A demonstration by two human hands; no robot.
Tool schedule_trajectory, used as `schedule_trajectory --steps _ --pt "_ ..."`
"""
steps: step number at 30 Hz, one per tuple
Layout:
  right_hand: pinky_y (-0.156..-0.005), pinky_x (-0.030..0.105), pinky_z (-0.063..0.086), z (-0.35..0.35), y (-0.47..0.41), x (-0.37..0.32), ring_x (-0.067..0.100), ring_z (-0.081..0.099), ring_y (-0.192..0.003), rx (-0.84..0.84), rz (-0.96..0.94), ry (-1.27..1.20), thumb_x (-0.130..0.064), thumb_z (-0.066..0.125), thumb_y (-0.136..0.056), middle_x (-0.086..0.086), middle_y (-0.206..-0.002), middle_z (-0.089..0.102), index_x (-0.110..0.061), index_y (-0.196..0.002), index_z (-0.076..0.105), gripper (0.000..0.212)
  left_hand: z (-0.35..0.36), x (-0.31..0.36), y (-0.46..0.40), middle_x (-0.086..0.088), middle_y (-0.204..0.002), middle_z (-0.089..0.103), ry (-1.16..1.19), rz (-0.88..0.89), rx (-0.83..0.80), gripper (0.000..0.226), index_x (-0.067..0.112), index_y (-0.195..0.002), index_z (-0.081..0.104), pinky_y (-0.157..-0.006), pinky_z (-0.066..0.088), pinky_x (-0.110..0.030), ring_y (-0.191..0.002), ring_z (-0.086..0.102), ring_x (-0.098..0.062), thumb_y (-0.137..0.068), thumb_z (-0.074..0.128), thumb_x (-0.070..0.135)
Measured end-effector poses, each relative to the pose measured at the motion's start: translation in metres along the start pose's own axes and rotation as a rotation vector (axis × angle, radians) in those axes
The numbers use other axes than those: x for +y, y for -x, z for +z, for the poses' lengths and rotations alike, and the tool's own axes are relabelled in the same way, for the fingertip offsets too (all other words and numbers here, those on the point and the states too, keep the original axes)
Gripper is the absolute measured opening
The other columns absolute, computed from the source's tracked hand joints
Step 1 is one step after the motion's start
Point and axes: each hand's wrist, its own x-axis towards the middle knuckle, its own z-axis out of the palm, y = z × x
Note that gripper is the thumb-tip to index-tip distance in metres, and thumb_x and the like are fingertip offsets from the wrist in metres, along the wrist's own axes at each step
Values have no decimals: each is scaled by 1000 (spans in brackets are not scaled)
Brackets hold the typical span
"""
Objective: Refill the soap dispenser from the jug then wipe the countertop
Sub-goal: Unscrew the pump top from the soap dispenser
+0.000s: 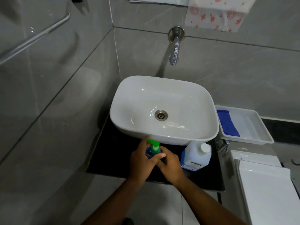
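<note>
Both hands close round the soap dispenser on the dark countertop, just before the basin.
Left hand should steady its body while right hand twists off the green pump; the capped jug waits beside.

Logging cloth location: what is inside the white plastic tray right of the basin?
A folded blue cloth lies along the left side of the white plastic tray; the rest shows bare. Whatever sits beneath the cloth is covered.

Dim light, soft blur, edges bowed
</note>
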Motion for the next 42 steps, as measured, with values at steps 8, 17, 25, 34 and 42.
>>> schedule_trajectory --steps 8,17,25,34,42 --pt "-84 22 52 1 0 0 1 65 -96 1 23 11 -8 72 -81 -8 -104 71 -18 -118 64 39 -3 0 -1 5 -108 71 225 -60 30 38 40 -83 58 -90 55 -45 -105 66 -8 -52 80 44" --pt "-85 19 51 0 1 -3 -3 64 -97 -1 16 -1 -9 72 -82 -13 -104 70 -23 -118 63 40 -2 5 2 6 -102 70 231 -57 50 50 49 -93 56 -85 58 -41 -96 68 -11 -50 82 48" --pt "-81 14 49 0 1 -4 -3 65 -94 -4 11 -1 -9 71 -82 -13 -102 71 -22 -119 64 40 1 8 4 4 -107 69 235 -60 78 49 39 -95 55 -88 56 -41 -99 67 -13 -54 82 42" --pt "-86 20 51 -1 1 -6 0 65 -97 -11 14 -10 -9 72 -82 -10 -104 72 -21 -117 65 37 3 12 6 5 -91 71 196 -77 102 33 40 -85 59 -81 58 -44 -86 69 -12 -61 81 39" --pt "-84 19 52 -1 2 -5 0 65 -96 -16 17 -7 -10 71 -83 -9 -103 72 -21 -116 65 36 5 12 7 3 -110 69 159 -41 61 38 28 -113 65 -92 54 -41 -103 65 -12 -76 76 23"
